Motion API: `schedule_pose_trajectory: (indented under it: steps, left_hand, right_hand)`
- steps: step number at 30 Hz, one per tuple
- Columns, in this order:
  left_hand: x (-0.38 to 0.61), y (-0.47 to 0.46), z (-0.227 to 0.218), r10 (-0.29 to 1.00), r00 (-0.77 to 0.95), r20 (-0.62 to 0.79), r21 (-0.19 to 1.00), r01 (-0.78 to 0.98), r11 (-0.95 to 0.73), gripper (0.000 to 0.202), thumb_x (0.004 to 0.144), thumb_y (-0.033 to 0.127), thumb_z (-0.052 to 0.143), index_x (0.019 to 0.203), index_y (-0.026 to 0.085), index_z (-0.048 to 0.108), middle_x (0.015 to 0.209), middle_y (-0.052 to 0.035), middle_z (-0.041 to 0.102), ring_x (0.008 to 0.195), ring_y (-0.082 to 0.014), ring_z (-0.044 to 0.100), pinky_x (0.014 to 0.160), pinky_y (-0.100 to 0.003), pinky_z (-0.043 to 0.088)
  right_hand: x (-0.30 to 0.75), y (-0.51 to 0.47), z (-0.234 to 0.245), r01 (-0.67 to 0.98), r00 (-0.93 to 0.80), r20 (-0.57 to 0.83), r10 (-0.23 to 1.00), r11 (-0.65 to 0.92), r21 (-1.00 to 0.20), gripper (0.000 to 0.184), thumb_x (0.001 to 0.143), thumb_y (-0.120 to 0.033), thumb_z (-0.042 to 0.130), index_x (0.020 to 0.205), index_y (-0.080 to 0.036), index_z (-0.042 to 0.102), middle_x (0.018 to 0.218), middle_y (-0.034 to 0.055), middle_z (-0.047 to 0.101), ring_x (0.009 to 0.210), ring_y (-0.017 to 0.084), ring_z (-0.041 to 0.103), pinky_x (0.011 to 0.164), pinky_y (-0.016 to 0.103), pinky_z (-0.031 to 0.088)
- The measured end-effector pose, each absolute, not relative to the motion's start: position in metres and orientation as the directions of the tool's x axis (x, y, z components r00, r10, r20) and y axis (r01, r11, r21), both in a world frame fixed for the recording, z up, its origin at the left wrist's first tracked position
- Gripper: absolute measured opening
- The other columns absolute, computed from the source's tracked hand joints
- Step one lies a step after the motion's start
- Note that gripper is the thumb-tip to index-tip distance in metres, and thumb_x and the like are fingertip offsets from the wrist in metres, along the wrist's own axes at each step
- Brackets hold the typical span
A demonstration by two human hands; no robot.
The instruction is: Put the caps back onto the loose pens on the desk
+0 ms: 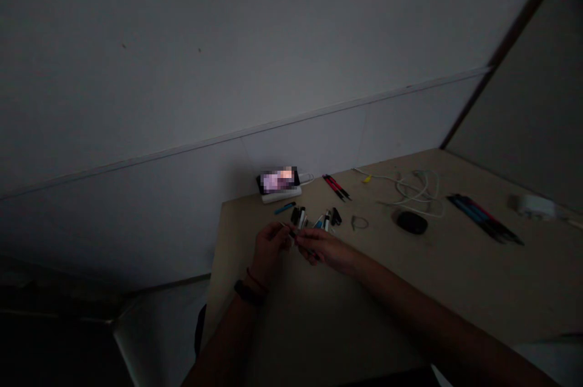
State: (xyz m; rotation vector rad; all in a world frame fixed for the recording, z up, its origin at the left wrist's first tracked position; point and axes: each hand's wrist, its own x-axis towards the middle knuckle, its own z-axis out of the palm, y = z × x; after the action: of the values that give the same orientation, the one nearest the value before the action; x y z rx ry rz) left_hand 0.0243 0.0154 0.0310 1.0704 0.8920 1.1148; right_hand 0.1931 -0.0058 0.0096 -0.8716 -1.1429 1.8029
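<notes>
The room is dim. My left hand point(269, 247) and my right hand point(324, 247) meet over the near left part of a beige table point(410, 290). Both are pinched on a thin pen-like piece point(291, 233) held between them. Just behind the hands lies a small heap of pen parts point(314, 218), black, white and blue. A dark watch and a red band sit on my left wrist.
A phone point(279, 181) leans on a white block by the wall. Near it lie a blue pen point(285, 208), red and black pens point(337, 187), a small ring point(359, 222), a black oval object point(412, 222), white cables point(416, 191), and more pens point(485, 218) at right.
</notes>
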Motion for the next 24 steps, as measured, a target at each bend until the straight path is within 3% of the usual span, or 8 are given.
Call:
schedule_pose_trajectory:
  steps: [9,14,18,24]
  left_hand:
    - [0.0247,0.0149,0.0301,0.975,0.215,-0.058,0.963,-0.246,0.111,0.04,0.069,0.048,0.081,0.085,0.013,0.07,0.067,-0.0002,0.06,0.057,-0.0085,0.051,0.053,-0.021,0.039]
    - [0.025,0.0143,0.0318,0.978,0.204,-0.049,0.969,-0.227,0.096,0.04,0.07,0.049,0.08,0.086,0.013,0.071,0.069,-0.001,0.061,0.056,-0.008,0.049,0.053,-0.021,0.038]
    - [0.025,0.0133,0.0339,0.977,0.208,-0.045,0.978,-0.191,0.086,0.041,0.072,0.05,0.078,0.087,0.013,0.072,0.061,0.0015,0.056,0.054,-0.0084,0.047,0.052,-0.021,0.036]
    - [0.0245,0.012,0.0363,0.971,0.239,-0.011,0.985,-0.167,0.053,0.042,0.075,0.052,0.076,0.085,0.012,0.073,0.059,0.0016,0.055,0.053,-0.0085,0.047,0.052,-0.021,0.036]
  right_hand:
    - [0.1944,-0.0067,0.0101,-0.225,-0.428,-0.144,0.892,-0.26,-0.939,0.037,0.082,-0.051,0.071,0.085,-0.016,0.06,0.063,-0.0032,0.056,0.049,0.008,0.046,0.044,0.022,0.028]
    - [0.1922,-0.0061,0.012,-0.216,-0.355,-0.088,0.931,-0.173,-0.961,0.042,0.075,-0.054,0.077,0.084,-0.017,0.059,0.062,-0.0041,0.056,0.051,0.009,0.047,0.046,0.022,0.033]
    - [0.191,-0.005,0.0141,-0.17,-0.293,-0.058,0.954,-0.111,-0.979,0.047,0.073,-0.06,0.076,0.079,-0.017,0.058,0.058,-0.0043,0.055,0.049,0.009,0.047,0.045,0.022,0.034]
    - [0.1923,-0.0046,0.0153,-0.11,-0.348,-0.036,0.937,-0.078,-0.991,0.049,0.077,-0.065,0.07,0.076,-0.017,0.058,0.057,-0.0024,0.058,0.047,0.01,0.049,0.045,0.023,0.036]
